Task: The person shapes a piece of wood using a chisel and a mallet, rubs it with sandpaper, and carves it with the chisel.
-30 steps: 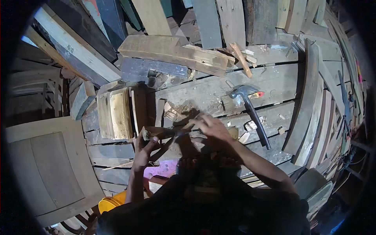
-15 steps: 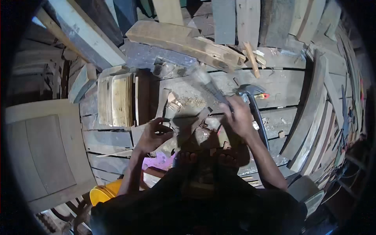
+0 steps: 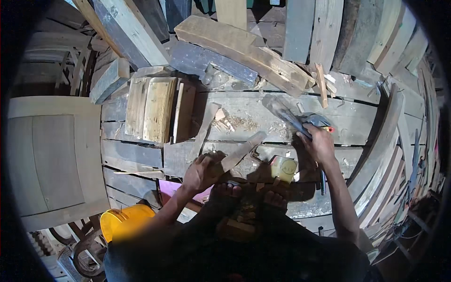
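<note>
My left hand [image 3: 203, 173] is closed round the near end of a flat wooden strip [image 3: 244, 151], which slants away to the right just above the floorboards. In my right hand [image 3: 320, 143] is a long tool [image 3: 281, 110] with a broad greyish end and a dark handle; its exact kind is not clear. That broad end points away and to the left, low over the boards. Partly hidden beneath my right hand lies a hammer [image 3: 315, 120], its dark handle end showing near my wrist. A second thin wood strip [image 3: 205, 127] lies beyond my left hand.
Wood chips and sawdust [image 3: 242, 123] lie on the plank floor [image 3: 225, 104]. Stacked wood blocks [image 3: 157, 110] stand to the left, and a heavy beam [image 3: 235, 44] lies beyond. My bare feet are close by, near a pale yellow block [image 3: 283, 168]. A yellow container [image 3: 123, 220] sits at lower left.
My left hand has gone from open fingers to closing on the wooden strip. My right hand has brought the tool lower and to the right, over the hammer. The view has shifted.
</note>
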`<state>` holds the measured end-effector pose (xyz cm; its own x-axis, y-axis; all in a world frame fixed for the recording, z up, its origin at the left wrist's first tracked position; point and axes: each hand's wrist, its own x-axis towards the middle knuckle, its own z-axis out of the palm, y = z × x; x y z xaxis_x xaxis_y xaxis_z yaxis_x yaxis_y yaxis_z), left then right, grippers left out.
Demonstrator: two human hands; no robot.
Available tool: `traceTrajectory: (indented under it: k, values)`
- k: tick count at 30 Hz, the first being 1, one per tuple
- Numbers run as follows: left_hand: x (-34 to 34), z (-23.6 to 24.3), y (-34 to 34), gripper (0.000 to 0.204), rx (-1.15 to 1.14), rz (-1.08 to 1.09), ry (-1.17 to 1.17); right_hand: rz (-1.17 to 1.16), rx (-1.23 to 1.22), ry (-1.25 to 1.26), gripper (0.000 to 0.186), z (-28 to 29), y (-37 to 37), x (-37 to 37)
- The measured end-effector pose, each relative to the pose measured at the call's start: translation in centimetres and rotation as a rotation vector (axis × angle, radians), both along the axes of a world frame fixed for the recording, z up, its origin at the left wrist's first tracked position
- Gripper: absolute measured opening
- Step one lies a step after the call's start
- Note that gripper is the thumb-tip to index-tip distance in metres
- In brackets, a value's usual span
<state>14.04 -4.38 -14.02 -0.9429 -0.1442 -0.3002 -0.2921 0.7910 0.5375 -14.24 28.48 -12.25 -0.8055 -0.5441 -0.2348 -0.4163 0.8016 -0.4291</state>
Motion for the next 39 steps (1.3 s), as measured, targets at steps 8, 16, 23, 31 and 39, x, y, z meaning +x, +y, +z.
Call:
traceTrajectory:
  k: [8, 16, 23, 31, 39]
  values:
    - [-3.0, 2.1, -2.5, 0.061, 0.519, 0.302, -0.051, -0.062, -0.111, 0.157, 0.03, -1.0, 0.8, 2.1]
    - [-5.9, 5.4, -0.4, 0.091, 0.823, 0.719, -0.126, -0.107, -0.206, 0.136, 0.03, -1.9, 1.0, 5.5]
    - [-9.1, 9.8, 2.6, 0.05, 1.452, 0.917, -0.21, 0.035, -0.357, 0.262, 0.034, -1.4, 0.1, 9.0]
    - [-10.9, 15.1, 2.7, 0.051, 1.502, 0.875, -0.324, 0.348, -0.126, -0.059, 0.078, -3.6, 3.4, 13.1]
    - [-9.7, 12.1, 1.2, 0.027, 1.38, 0.871, -0.337, 0.433, -0.003, -0.054, 0.08, -3.9, 4.4, 13.1]
